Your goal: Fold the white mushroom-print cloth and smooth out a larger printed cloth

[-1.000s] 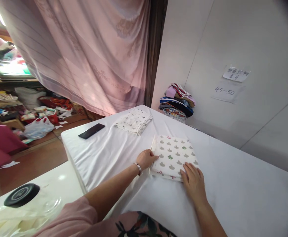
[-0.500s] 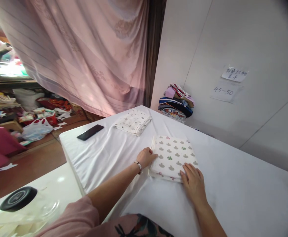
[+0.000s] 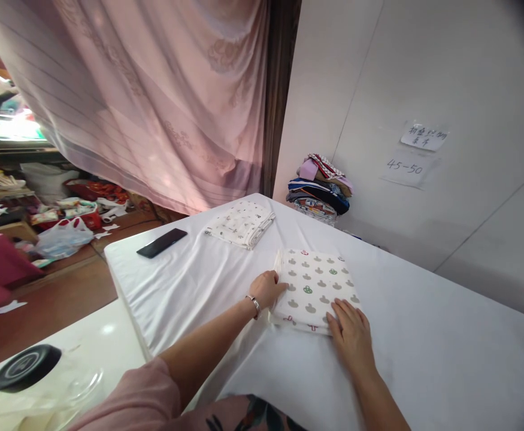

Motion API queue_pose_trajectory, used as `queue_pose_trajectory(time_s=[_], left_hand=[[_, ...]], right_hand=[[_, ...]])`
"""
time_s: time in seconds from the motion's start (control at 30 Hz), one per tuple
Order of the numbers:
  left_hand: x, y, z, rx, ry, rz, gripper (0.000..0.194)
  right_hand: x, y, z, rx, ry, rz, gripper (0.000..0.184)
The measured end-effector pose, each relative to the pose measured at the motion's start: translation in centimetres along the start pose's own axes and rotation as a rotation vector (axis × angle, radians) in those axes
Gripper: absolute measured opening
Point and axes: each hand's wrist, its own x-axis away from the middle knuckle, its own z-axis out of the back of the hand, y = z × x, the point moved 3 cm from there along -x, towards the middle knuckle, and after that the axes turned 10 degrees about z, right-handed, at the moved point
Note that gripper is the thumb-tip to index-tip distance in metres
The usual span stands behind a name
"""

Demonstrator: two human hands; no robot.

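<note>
A folded white cloth [image 3: 320,281] with grey, green and red mushroom prints lies on the white-covered table [image 3: 423,335] in front of me. My left hand [image 3: 267,290] is at its left edge, fingers bent around the folded layers and thumb on top; a bracelet circles that wrist. On the cloth's near right corner rests my right hand [image 3: 351,329], fingers stretched out and slightly apart. Farther back, beyond the left hand, is a second folded cloth [image 3: 241,222], white with small dark prints.
A black phone [image 3: 161,242] lies at the table's left side. Folded garments [image 3: 319,185] are stacked by the wall. A pink curtain [image 3: 163,102] hangs behind. At lower left, a clear container with a black lid [image 3: 26,368] stands on a white surface. Bags and boxes crowd the floor.
The view has shifted very slightly. Both hands stay in nearly the same places on the mushroom-print cloth, and nothing else has visibly moved.
</note>
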Motion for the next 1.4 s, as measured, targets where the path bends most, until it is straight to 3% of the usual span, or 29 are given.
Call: queue_pose_trajectory(time_s=[0.37,0.63,0.8,1.0,1.17,1.27,1.4], left_hand=[[5.3,-0.7,1.3,0.074,-0.121,-0.065,0.032],[5.8,-2.4,0.5,0.267,-0.113,-0.081,0.03],[6.0,-2.7,0.1,0.266,-0.138,-0.085,0.032],[6.2,-2.8,0.1,0.272,-0.105,-0.179,0.03],[4.8,-3.4,0.5,0.44,-0.165,-0.005,0.035],[3.5,-3.3,0.3,0.506,-0.177,0.028,0.035],[2.4,-3.4,-1.0,0.583,-0.2,-0.03,0.03]], right_hand=[[-0.2,-0.3,0.4,-0.008,0.028,0.002,0.038],[-0.2,-0.4,0.4,-0.013,0.033,-0.012,0.039],[-0.1,-0.4,0.3,-0.021,0.04,-0.019,0.037],[-0.5,-0.9,1.0,-0.097,0.06,-0.073,0.033],[-3.5,-4.1,1.9,-0.388,0.063,-0.1,0.028],[-6.6,-7.0,1.4,-0.517,-0.066,-0.114,0.026],[-10.0,-9.7,-0.3,-0.426,-0.264,-0.177,0.024]])
